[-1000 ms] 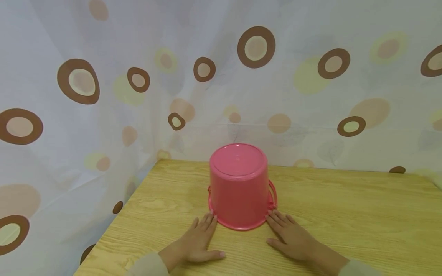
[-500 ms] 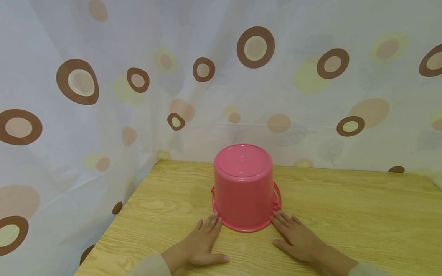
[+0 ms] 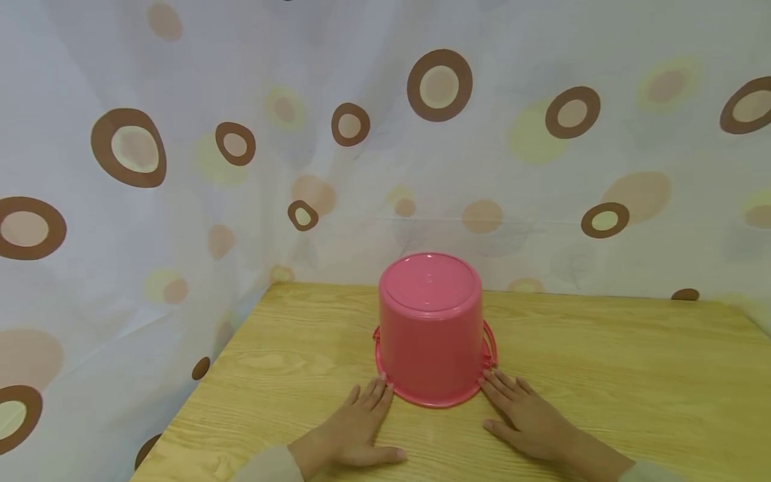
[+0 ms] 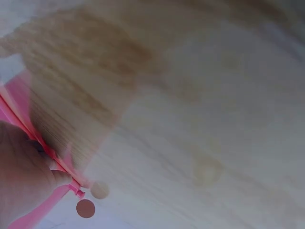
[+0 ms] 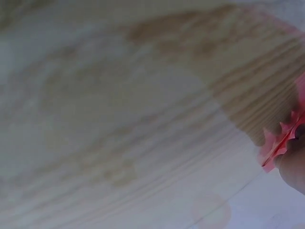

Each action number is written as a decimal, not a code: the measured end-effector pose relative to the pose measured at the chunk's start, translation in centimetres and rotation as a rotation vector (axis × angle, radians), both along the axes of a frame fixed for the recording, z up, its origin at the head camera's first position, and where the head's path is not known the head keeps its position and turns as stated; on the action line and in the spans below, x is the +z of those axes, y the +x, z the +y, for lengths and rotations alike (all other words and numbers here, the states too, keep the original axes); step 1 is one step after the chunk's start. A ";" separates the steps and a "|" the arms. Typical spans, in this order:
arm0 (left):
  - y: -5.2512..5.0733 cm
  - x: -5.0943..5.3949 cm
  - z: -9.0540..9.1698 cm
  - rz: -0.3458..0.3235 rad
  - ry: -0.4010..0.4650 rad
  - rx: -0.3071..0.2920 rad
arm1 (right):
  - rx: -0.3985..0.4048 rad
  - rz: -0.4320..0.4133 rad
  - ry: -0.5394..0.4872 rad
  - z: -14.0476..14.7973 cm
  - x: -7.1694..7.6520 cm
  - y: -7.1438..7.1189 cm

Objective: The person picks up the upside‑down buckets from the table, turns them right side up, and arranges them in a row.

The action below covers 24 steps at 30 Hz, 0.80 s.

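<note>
A pink plastic bucket point(image 3: 430, 355) stands upside down on the wooden table, its base facing up. Its pink handle point(image 3: 492, 343) shows at the right side near the rim. My left hand point(image 3: 355, 428) lies with straight fingers, the fingertips touching the bucket's rim at the front left. On the front right, my right hand point(image 3: 530, 418) touches the rim in the same way, fingers extended and thumb apart. Both wrist views are hazy; each catches part of a hand against the pink rim point(image 4: 45, 145). What is under the bucket is hidden.
The wooden table point(image 3: 614, 361) extends to both sides of the bucket. A pale curtain or cloth point(image 3: 518, 161) with brown and yellow circles hangs behind the table and along its left side.
The bucket has slid a little to the right across the table, and both hands have moved right along with it. The head view has shifted slightly.
</note>
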<state>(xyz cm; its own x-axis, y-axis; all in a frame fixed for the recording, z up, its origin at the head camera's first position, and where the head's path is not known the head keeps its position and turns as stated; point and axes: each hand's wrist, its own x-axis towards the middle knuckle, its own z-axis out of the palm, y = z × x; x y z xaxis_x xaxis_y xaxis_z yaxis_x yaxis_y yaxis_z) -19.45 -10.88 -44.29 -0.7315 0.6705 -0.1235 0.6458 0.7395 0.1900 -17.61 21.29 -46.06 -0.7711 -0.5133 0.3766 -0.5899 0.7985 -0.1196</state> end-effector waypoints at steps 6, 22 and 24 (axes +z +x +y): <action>0.0 0.2 0.3 -0.019 -0.020 -0.001 | -0.006 0.045 0.006 0.3 -0.3 0.1; 0.0 0.3 1.7 -0.006 -0.038 -0.031 | 0.010 0.097 -0.002 1.7 -0.5 0.4; -0.1 0.3 1.9 -0.002 -0.044 -0.041 | 0.004 0.088 -0.006 1.9 -0.5 0.5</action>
<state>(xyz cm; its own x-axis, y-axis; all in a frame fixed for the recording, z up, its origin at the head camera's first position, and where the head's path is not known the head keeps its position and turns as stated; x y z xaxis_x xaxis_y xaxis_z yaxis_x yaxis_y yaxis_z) -19.58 -8.98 -44.00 -0.7031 0.6939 -0.1555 0.6754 0.7201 0.1593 -17.14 23.18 -46.56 -0.7326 -0.5144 0.4459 -0.6019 0.7954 -0.0714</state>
